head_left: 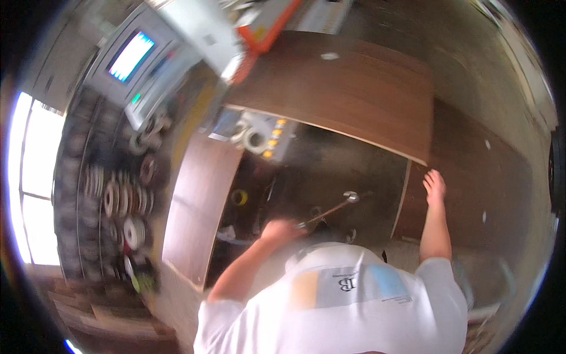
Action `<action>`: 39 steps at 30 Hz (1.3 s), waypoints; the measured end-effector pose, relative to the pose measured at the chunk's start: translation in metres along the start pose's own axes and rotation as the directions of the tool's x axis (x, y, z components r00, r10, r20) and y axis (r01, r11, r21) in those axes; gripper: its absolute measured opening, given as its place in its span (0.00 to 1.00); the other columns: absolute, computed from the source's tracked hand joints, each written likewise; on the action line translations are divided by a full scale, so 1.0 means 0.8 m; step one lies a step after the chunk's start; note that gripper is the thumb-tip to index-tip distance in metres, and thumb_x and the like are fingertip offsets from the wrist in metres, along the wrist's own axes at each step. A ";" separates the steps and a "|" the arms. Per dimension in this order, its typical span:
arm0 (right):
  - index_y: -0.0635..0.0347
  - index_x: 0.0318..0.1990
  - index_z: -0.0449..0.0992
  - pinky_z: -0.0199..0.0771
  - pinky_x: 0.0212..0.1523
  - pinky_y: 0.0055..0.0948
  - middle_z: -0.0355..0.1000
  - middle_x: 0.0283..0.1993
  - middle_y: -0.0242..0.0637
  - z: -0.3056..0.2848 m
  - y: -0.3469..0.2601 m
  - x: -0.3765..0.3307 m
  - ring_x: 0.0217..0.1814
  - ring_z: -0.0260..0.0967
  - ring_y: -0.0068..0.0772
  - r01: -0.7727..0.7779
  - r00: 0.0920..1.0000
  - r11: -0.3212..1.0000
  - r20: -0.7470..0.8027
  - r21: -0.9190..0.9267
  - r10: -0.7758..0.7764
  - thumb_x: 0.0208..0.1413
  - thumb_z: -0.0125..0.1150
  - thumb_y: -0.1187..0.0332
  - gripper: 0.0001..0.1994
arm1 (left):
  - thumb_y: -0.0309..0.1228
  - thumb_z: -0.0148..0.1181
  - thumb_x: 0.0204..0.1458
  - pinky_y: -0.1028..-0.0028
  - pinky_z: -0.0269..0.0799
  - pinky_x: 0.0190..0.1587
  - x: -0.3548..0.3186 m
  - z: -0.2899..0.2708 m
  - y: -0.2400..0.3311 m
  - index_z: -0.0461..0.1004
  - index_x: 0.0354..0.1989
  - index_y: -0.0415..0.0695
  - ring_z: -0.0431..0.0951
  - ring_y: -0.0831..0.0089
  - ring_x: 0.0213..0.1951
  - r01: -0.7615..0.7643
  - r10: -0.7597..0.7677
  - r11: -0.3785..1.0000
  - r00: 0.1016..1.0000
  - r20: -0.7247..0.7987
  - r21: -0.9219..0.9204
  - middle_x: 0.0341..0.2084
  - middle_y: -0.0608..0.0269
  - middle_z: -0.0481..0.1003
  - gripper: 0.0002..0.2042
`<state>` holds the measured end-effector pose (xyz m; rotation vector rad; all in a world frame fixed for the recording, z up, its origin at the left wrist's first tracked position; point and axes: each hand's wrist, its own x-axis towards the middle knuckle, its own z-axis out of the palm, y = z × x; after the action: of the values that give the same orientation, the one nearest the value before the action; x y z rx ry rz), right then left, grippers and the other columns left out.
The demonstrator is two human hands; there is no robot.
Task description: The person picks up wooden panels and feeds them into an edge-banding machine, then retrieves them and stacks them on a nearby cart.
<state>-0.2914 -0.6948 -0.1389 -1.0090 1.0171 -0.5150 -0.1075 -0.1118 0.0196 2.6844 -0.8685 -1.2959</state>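
Note:
My left hand [279, 231] is smeared by motion, so its fingers cannot be made out. Right beside it lies or hangs a long tool [330, 211] with a thin brown shaft and a shiny metal head; whether the hand grips it is unclear. My right hand [435, 184] has its fingers stretched out over a dark brown panel [466, 171] on the right, close to the corner of a large brown board [348, 88] ahead. I cannot tell whether it touches the panel. Nothing shows in that hand.
Brown panels surround a dark opening, including a lighter one [197, 200] at left. Inside are a yellow ring [239, 197] and a white roll [254, 140]. A machine with a lit screen [131, 56] stands far left, above racks of edging rolls [121, 197]. Orange machinery [265, 29] stands ahead.

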 end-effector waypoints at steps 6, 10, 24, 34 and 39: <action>0.59 0.29 0.79 0.71 0.25 0.27 0.75 0.29 0.31 -0.073 0.108 -0.095 0.28 0.74 0.26 -0.191 0.978 0.951 0.039 -0.242 0.206 0.59 0.58 0.66 0.09 | 0.63 0.49 0.58 0.54 0.74 0.49 0.036 0.087 -0.022 0.75 0.53 0.44 0.80 0.47 0.47 0.076 -0.077 0.996 0.997 0.008 0.045 0.41 0.45 0.81 0.33; 0.58 0.24 0.82 0.75 0.27 0.34 0.78 0.23 0.36 -0.129 0.191 -0.218 0.22 0.75 0.29 0.003 0.980 0.524 0.106 -0.852 0.166 0.54 0.57 0.65 0.12 | 0.61 0.47 0.58 0.55 0.72 0.54 0.073 0.108 0.035 0.76 0.50 0.45 0.78 0.48 0.52 -0.059 0.053 0.991 0.997 0.050 0.117 0.46 0.44 0.80 0.31; 0.58 0.32 0.81 0.73 0.36 0.45 0.79 0.32 0.44 -0.257 0.396 -0.454 0.36 0.77 0.48 -0.220 0.956 0.426 -0.106 -0.878 0.275 0.62 0.53 0.52 0.19 | 0.55 0.47 0.63 0.52 0.70 0.53 0.149 0.112 0.318 0.76 0.49 0.43 0.77 0.46 0.52 -0.401 0.381 0.894 0.915 0.130 0.202 0.47 0.44 0.78 0.27; 0.53 0.41 0.82 0.74 0.43 0.48 0.79 0.39 0.47 -0.315 0.527 -0.419 0.41 0.77 0.50 -0.050 0.988 0.684 -0.135 -0.728 -0.071 0.57 0.57 0.47 0.19 | 0.55 0.47 0.63 0.52 0.72 0.51 0.157 0.156 0.417 0.76 0.48 0.42 0.79 0.48 0.50 -0.600 0.567 0.748 0.800 0.198 0.283 0.45 0.45 0.79 0.26; 0.52 0.42 0.84 0.76 0.42 0.44 0.80 0.38 0.47 -0.276 0.388 -0.452 0.41 0.77 0.49 -0.400 0.916 0.625 -0.303 -0.670 0.262 0.60 0.54 0.43 0.23 | 0.55 0.48 0.62 0.51 0.72 0.48 0.226 0.204 0.365 0.76 0.48 0.43 0.79 0.48 0.48 -0.737 0.707 0.583 0.668 0.233 0.342 0.44 0.48 0.79 0.26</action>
<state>-0.6805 -0.3719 -0.2818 -1.4392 1.5983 0.1581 -0.2742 -0.4148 -0.1376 2.0289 -2.1652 -1.0589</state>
